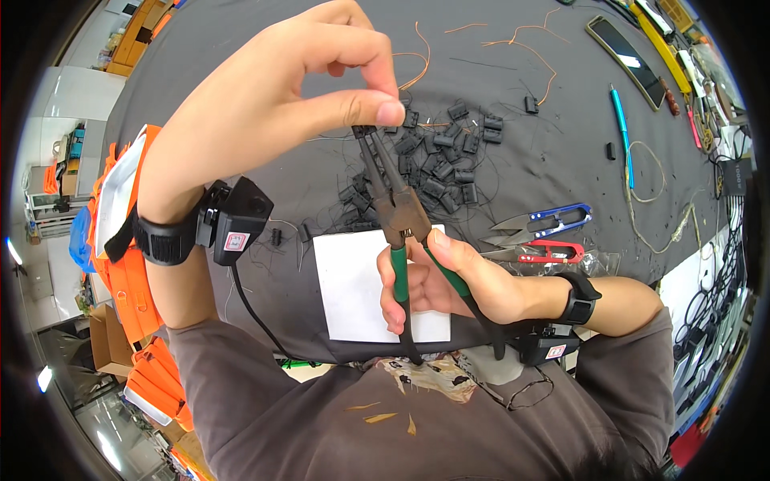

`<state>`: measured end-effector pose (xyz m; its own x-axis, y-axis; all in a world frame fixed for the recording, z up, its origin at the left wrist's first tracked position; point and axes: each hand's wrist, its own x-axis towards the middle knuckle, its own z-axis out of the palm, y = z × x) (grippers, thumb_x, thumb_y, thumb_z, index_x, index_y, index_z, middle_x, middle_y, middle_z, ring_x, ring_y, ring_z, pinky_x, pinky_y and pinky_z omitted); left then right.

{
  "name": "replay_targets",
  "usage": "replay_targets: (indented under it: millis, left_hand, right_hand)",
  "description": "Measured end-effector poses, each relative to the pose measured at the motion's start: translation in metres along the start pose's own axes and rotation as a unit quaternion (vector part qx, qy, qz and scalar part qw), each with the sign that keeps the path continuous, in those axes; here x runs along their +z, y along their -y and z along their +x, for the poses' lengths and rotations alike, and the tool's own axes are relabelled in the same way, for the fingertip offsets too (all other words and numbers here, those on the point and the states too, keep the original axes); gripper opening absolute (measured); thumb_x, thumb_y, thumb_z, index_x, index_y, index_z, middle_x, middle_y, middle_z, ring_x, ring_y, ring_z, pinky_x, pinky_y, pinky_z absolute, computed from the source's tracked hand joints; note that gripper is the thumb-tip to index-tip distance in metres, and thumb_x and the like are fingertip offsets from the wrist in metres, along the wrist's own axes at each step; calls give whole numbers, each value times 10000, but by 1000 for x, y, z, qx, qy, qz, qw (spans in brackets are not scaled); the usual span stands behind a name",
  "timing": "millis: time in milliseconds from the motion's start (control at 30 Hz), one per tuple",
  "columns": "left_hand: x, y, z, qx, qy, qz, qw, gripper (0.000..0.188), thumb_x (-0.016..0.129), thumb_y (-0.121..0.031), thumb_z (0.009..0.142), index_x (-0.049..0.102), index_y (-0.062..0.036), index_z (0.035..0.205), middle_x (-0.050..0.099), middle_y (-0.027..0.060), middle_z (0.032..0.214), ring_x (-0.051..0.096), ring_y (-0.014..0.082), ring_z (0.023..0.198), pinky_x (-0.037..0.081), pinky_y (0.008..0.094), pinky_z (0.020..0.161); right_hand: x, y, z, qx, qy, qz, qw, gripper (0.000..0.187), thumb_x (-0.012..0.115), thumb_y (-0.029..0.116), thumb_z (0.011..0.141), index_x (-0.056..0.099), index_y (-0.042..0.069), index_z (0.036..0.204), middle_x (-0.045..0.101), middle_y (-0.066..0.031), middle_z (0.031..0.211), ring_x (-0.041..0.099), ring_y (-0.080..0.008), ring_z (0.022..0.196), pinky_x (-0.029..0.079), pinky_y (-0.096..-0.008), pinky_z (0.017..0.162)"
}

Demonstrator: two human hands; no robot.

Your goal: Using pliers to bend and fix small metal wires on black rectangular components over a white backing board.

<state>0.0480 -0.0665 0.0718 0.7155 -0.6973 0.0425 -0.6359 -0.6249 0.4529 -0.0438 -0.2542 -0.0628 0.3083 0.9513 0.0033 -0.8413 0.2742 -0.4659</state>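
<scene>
My right hand (481, 280) is wrapped round the green and black handles of a pair of pliers (405, 215), whose long, thin jaws point up and away from me. At the tips of those jaws sits a small black piece (363, 130). My left hand (277, 104) reaches over from the left, thumb and forefinger closed on that piece; its exact shape is mostly hidden. Just beyond the pliers lies a loose pile of small black ribbed blocks (437, 164) with thin wire ends. A white sheet of paper (345, 276) lies beneath the pliers.
Blue-handled thread snips (553, 218) and red-handled snips (553, 252) lie to the right. Farther right are a blue pen (619, 120), looped string (664, 176) and a phone (630, 60). Copper wire strands (537, 50) lie at the back. Orange bags (132, 297) hang left.
</scene>
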Motion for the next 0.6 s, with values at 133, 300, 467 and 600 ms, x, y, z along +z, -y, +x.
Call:
replay_targets:
  millis: [133,300,467,600]
  left_hand:
    - [0,5,5,-47,35,-40,997,212,662,-189,815,542,-21,766,452,24,797,420,148,785,356,280,741]
    - [2,4,9,-40,48,-62,996,224,641,-204,839,536,-20,766,456,24,791,439,137,771,365,270,732]
    - [2,7,8,-47,60,-57,995,218,610,-237,872,575,-26,828,484,13,822,444,118,774,371,256,727]
    - [12,12,4,-105,-24,-163,981,241,555,-278,918,589,-39,926,503,-23,849,431,83,756,362,223,706]
  right_hand:
    - [0,0,1,5,0,1,1000,534,228,569,958,440,82,1017,536,-70,869,518,-170,850,404,-334,846]
    - [-1,1,0,2,0,-5,1000,532,225,568,959,441,85,1014,537,-68,867,518,-171,852,404,-336,851]
    - [0,1,0,4,1,-2,1000,529,220,563,962,443,86,1011,538,-66,868,520,-172,856,404,-336,856]
    - [1,1,-1,2,1,-8,1000,532,217,562,962,443,84,1016,538,-66,866,522,-168,853,407,-333,855]
